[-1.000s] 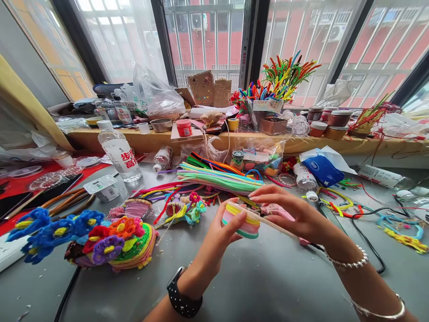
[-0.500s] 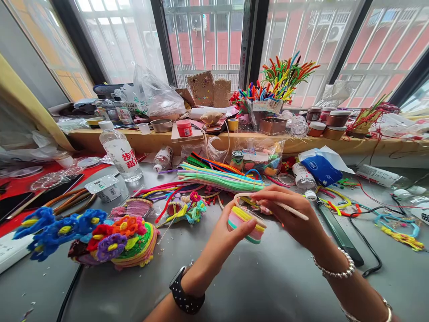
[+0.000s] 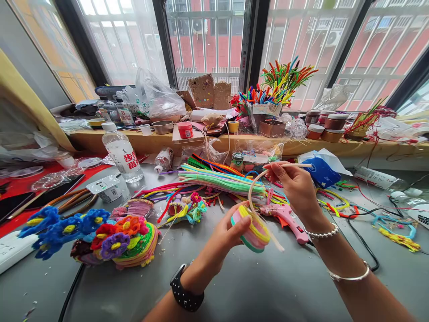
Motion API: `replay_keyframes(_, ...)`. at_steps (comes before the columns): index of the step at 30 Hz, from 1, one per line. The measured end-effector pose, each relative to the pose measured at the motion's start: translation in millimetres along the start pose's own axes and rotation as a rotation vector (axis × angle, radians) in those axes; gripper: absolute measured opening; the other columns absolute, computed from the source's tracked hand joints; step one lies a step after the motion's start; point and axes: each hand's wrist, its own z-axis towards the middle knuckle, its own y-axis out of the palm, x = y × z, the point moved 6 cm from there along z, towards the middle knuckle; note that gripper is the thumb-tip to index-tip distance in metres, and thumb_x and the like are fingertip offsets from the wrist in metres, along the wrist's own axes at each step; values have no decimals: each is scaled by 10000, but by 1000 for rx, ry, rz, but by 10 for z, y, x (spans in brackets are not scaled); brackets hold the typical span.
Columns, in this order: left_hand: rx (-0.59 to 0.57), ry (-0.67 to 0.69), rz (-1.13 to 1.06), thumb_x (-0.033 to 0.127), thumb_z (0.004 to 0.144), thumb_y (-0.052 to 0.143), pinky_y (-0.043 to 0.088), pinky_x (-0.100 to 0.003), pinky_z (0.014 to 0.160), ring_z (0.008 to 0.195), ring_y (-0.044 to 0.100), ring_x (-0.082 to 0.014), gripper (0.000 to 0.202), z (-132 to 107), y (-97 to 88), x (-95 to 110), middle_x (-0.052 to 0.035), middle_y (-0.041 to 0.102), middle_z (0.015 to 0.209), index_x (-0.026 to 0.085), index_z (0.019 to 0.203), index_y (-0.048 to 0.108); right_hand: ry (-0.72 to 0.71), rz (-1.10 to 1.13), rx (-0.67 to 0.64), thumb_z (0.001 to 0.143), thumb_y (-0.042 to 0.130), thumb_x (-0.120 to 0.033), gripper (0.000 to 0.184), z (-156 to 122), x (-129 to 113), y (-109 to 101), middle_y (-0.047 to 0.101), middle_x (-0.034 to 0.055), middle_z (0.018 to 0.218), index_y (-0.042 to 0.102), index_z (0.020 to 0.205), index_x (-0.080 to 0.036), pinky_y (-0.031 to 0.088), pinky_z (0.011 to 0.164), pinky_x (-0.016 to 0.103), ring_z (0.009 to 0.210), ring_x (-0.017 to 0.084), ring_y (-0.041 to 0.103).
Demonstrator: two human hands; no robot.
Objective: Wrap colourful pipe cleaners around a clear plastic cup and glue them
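Note:
My left hand point(image 3: 225, 239) is closed around a small round cup point(image 3: 254, 231) coiled from pink, yellow and green pipe cleaners, held just above the grey table point(image 3: 254, 286). My right hand point(image 3: 295, 185) is raised behind it and pinches a cream pipe cleaner point(image 3: 257, 188) that arcs down into the cup. A pink glue gun point(image 3: 285, 215) lies on the table right under my right hand. A bundle of green and mixed pipe cleaners point(image 3: 219, 179) lies beyond both hands.
Finished pipe-cleaner flowers and a coiled basket point(image 3: 129, 239) sit at the left, with blue flowers point(image 3: 53, 226) beside them. A water bottle point(image 3: 120, 152), a blue tissue pack point(image 3: 320, 170), black cables point(image 3: 367, 237) and a cluttered wooden sill point(image 3: 161, 141) surround the work spot.
My right hand has lifted up and away from the cup, drawing the cream pipe cleaner into a tall arc. The cup has tilted in my left hand, and the glue gun is uncovered.

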Motion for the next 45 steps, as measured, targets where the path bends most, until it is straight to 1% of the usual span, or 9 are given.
replay_keyframes(6, -247, 8, -171, 504, 715, 618, 462, -349, 832, 1033, 595, -286, 595, -45, 113, 30, -132, 648, 1111, 159, 1196, 562, 62, -8, 47, 761, 605, -503, 354, 116, 274, -90, 545, -13, 554, 671, 692, -162, 371, 480, 230, 503, 91, 451)
replay_keyframes(14, -267, -8, -478, 587, 761, 488, 498, -260, 543, 794, 680, -248, 606, -28, 59, 96, -127, 697, 967, 116, 1124, 606, 128, 43, 116, 738, 599, -555, 393, -2, 365, -269, 500, -26, 537, 617, 682, -166, 358, 446, 222, 469, 82, 423)
replay_keyframes(19, -235, 117, -359, 501, 723, 589, 495, -351, 770, 979, 626, -290, 635, -58, 81, 129, -129, 663, 1088, 152, 1247, 508, 192, 76, 100, 759, 609, -492, 339, -149, 375, -255, 564, -20, 632, 584, 856, -168, 421, 489, 209, 512, 78, 477)
replay_keyframes(23, -129, 206, -331, 414, 751, 599, 394, -387, 959, 1130, 544, -273, 543, -72, 47, 150, -99, 625, 1174, 211, 1237, 467, 226, 58, 2, 770, 604, -468, 319, -226, 303, -206, 581, -15, 653, 577, 879, -169, 445, 513, 205, 541, 84, 500)
replay_keyframes(31, 2, 292, -221, 414, 663, 703, 381, -434, 977, 1148, 530, -297, 627, -86, -26, 172, -111, 620, 1167, 219, 1188, 421, 246, -76, -385, 806, 559, -480, 341, -390, -29, 52, 635, 28, 666, 680, 771, -162, 461, 559, 228, 608, 127, 560)
replay_keyframes(35, 33, 341, -178, 420, 645, 719, 395, -422, 964, 1150, 522, -305, 721, -86, -50, 194, -112, 587, 1219, 225, 1261, 398, 216, -153, -649, 824, 495, -549, 436, -504, -150, 164, 677, 64, 932, 670, 977, -180, 486, 697, 260, 820, 178, 614)
replay_keyframes(38, 66, 362, -154, 426, 645, 722, 392, -402, 968, 1149, 520, -295, 697, -83, -74, 205, -98, 581, 1224, 228, 1247, 432, 215, -150, -790, 739, 597, -574, 554, -593, -175, 205, 632, 54, 1080, 573, 1167, -223, 499, 752, 279, 911, 195, 603)
replay_keyframes(42, 85, 360, -182, 450, 669, 702, 418, -383, 939, 1134, 532, -281, 596, -58, -104, 202, -80, 611, 1171, 230, 1178, 482, 179, -200, -843, 604, 763, -477, 773, -650, -173, 236, 552, 49, 1194, 452, 1275, -255, 500, 810, 289, 962, 189, 574)
replay_keyframes(45, 96, 328, -215, 469, 690, 680, 444, -377, 899, 1091, 563, -271, 552, -37, -123, 182, -71, 627, 1142, 234, 1151, 490, 138, -245, -761, 603, 760, -484, 763, -623, -177, 226, 549, 63, 1190, 458, 1256, -231, 513, 807, 301, 940, 185, 575)
